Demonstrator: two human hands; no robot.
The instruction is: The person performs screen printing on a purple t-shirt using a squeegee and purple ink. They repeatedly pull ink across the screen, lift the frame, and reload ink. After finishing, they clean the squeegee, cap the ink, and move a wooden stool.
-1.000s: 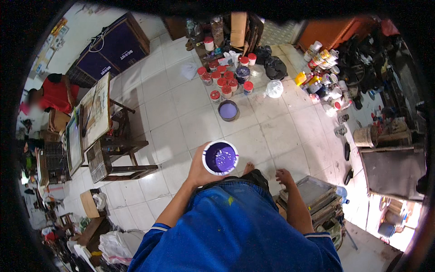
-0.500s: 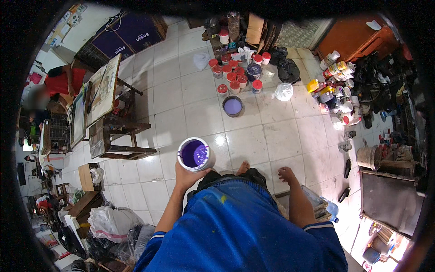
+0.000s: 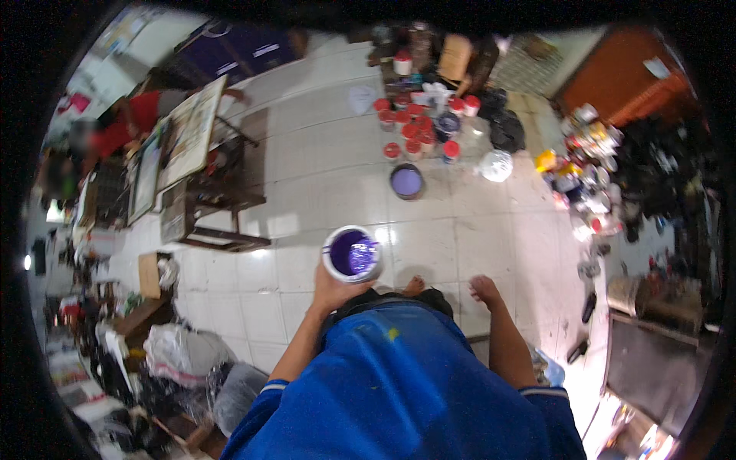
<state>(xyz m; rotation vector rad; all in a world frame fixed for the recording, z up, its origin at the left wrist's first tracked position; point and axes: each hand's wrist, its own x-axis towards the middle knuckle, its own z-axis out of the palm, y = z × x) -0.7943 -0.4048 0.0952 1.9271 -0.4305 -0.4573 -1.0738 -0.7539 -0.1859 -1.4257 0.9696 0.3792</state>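
A white tub [image 3: 369, 270] of glossy purple paint is held upright in my left hand [image 3: 331, 287], whose fingers wrap round its side and base. My right hand [image 3: 483, 290] hangs open and empty beside my blue shirt, its fingers slightly curled. On the tiled floor ahead stands a dark bucket [image 3: 407, 181] of pale lilac paint, with several red-lidded jars [image 3: 417, 132] grouped just beyond it.
A person in red [image 3: 130, 115] is at a wooden work table [image 3: 192, 126] on the left. Stacked containers [image 3: 586, 176] and dark clutter line the right. Bulky plastic bags [image 3: 180, 349] lie at lower left. An orange cabinet [image 3: 617, 69] stands at back right.
The view has shifted, so the floor objects and table appear farther right. The held tub dipped leftward, then came back toward the middle. My right hand still hangs open.
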